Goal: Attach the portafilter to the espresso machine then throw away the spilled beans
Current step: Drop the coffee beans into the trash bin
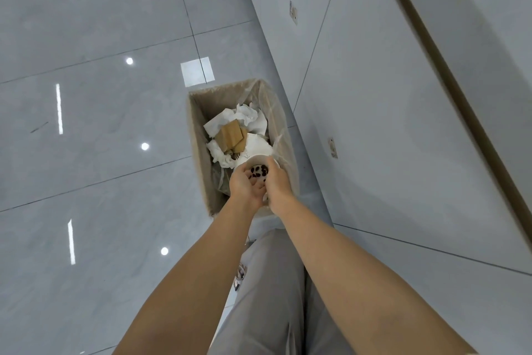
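Note:
Several dark spilled beans lie inside a small white round cup that I hold over the open trash bin. My left hand cups it from the left and below. My right hand presses against it from the right. A few beans seem to rest on my left fingers; I cannot tell that for sure. The hands hover above the near end of the bin. The portafilter and the espresso machine are out of view.
The bin is lined with a clear bag and holds crumpled white paper and a brown cardboard piece. It stands on glossy grey floor tiles against pale cabinet fronts on the right. My grey trouser leg is below.

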Motion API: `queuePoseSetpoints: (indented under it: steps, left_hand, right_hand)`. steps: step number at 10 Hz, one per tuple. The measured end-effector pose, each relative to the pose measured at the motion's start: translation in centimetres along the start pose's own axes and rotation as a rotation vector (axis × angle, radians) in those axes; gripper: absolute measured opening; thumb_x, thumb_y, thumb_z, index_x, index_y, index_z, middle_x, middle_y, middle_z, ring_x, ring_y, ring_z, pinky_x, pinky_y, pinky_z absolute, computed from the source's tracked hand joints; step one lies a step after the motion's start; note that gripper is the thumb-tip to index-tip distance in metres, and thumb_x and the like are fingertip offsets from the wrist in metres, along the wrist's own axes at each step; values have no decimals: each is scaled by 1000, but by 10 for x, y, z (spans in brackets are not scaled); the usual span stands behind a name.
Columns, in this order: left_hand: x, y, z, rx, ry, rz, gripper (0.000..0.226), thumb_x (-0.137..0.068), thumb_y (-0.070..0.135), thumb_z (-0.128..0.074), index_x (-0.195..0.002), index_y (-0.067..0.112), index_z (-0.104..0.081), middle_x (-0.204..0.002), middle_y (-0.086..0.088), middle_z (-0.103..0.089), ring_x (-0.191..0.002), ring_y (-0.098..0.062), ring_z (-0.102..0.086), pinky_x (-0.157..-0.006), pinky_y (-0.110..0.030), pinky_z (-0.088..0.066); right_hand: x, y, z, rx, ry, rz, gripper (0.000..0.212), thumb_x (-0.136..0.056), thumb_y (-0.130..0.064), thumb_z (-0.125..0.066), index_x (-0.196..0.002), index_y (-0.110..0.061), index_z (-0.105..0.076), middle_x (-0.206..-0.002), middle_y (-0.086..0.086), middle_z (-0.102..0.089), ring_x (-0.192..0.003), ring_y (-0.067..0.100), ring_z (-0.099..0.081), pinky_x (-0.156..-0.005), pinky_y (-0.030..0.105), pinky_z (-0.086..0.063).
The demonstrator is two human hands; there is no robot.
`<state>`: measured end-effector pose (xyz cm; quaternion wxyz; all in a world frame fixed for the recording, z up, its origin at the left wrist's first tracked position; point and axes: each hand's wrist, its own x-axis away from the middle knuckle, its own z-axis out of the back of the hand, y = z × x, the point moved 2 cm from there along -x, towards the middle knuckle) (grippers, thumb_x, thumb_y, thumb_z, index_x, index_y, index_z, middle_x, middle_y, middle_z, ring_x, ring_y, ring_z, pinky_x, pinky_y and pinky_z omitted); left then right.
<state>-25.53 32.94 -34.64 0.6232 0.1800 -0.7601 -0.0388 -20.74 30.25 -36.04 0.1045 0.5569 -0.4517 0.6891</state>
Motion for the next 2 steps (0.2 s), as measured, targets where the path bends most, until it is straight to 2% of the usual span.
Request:
queuePoseSetpoints:
  steps: [1,2]
  left_hand:
    - [12,3,-1,28,-2,-25,51,-94,25,-35,-140,3,-26,-146,-21,-30,-131,-35,-36,-110,-44,-31]
    - [29,9,-1,22,12,-84,52,-95,24,-33,-142,4,-20,-137,-13,-44,-126,-23,-43,-114,-37,-19]
  right_hand:
    - [7,-3,3,-8,-4,-6,44,-94,-42,-32,-120,-14,-53,-119,9,-57,-110,24,-53,-97,38,-41]
    - [24,-11,9,-16,9,19,46,-96,-39,-29,-128,-11,-47,-110,8,-53,-103,21,-50,-83,33,-40]
